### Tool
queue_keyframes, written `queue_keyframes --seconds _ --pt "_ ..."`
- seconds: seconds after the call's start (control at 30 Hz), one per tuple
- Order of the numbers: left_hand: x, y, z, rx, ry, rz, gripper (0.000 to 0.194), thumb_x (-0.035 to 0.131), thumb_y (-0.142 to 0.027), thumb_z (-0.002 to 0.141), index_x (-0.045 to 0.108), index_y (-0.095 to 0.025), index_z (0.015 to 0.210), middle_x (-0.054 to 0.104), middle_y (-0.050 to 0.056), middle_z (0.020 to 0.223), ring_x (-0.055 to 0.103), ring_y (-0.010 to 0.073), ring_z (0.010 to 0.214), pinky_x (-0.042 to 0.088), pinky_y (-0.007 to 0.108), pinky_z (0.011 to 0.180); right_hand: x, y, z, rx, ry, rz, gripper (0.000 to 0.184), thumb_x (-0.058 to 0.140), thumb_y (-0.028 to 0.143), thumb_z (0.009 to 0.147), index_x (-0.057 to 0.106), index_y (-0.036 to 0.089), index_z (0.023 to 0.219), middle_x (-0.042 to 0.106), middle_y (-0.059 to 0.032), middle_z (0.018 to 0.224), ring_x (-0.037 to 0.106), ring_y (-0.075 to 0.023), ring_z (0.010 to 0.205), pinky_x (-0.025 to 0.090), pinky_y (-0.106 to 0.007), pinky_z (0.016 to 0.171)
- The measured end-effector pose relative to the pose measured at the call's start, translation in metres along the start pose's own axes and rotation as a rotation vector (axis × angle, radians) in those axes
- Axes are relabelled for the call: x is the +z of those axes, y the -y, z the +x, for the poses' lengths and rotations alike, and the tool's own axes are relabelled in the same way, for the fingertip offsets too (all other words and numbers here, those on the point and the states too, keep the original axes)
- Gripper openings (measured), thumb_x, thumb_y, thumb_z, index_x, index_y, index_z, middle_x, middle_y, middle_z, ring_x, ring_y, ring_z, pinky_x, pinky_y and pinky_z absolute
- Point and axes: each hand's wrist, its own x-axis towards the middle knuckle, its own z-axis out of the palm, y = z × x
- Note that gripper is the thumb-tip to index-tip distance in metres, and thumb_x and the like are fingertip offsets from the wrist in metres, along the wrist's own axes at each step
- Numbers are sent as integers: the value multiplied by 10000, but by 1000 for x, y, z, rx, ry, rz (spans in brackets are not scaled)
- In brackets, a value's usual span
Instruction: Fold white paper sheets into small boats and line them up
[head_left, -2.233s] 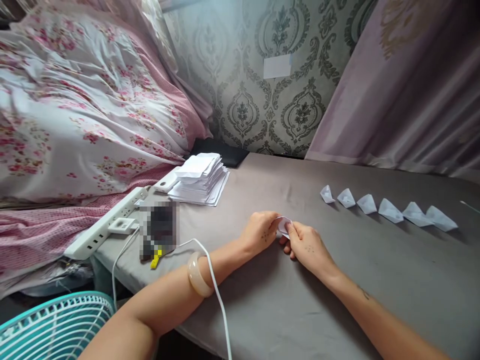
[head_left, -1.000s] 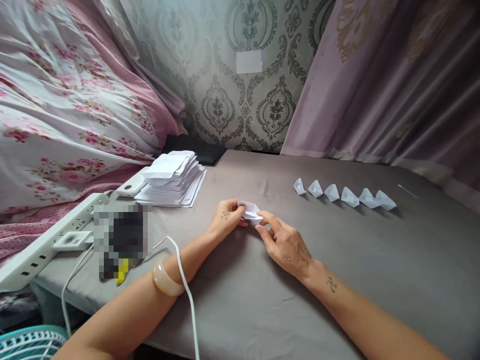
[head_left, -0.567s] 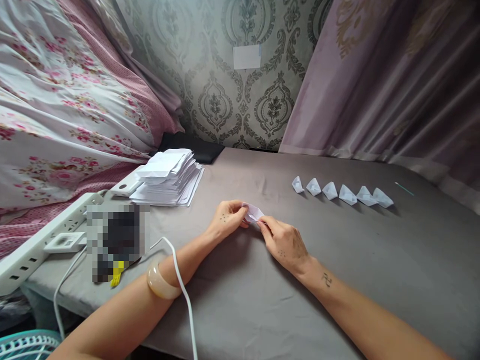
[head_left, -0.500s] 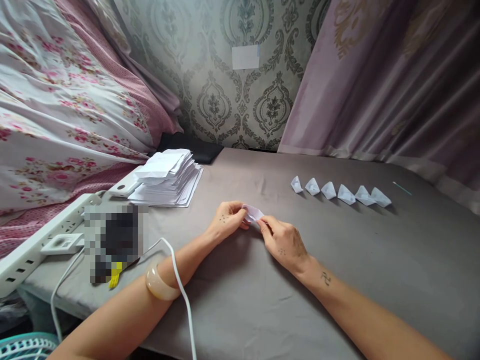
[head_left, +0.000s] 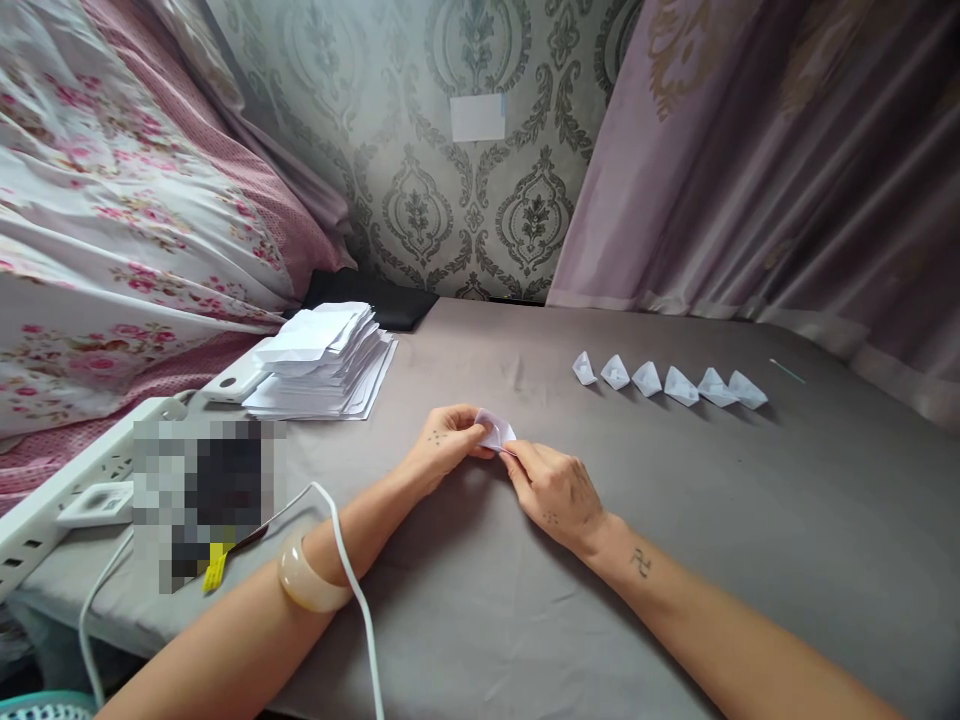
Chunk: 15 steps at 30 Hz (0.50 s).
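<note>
Both hands pinch one small folded piece of white paper [head_left: 495, 430] just above the grey cloth surface [head_left: 675, 560]. My left hand [head_left: 442, 448] holds its left end with closed fingers. My right hand [head_left: 551, 487] grips the right end between thumb and fingertips. A row of several finished white paper folds [head_left: 667, 383] lies to the right, further back. A stack of white paper sheets [head_left: 322, 362] sits to the back left.
A white power strip [head_left: 82, 480] and a white cable [head_left: 352, 590] lie at the left edge, beside a blurred dark object [head_left: 202, 500]. Floral bedding [head_left: 112, 220] rises on the left; a patterned wall and a pink curtain [head_left: 787, 170] stand behind. A thin green stick [head_left: 786, 371] lies far right.
The hands have kept working the small paper between them, pressing it from a spread shape into a tighter fold. The view has shifted slightly to the right and down.
</note>
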Motion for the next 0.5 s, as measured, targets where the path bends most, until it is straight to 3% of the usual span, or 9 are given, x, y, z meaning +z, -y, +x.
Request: queue_keyframes --seconds 0.27,0.5 --pt "-3 4 1 -2 15 -12 232 630 -300 708 675 -102 820 674 53 763 623 147 712 534 260 667 -3 3 1 -8 -24 23 214 382 228 952 586 200 1010 685 -30 807 632 -138 721 344 -247 592" --pt "1 1 0 -37 -14 4 300 659 -376 698 667 -106 828 662 51 735 612 153 690 536 280 663 -4 5 2 -16 60 -27 228 382 216 945 588 213 848 653 -14 748 598 -134 695 312 -257 570"
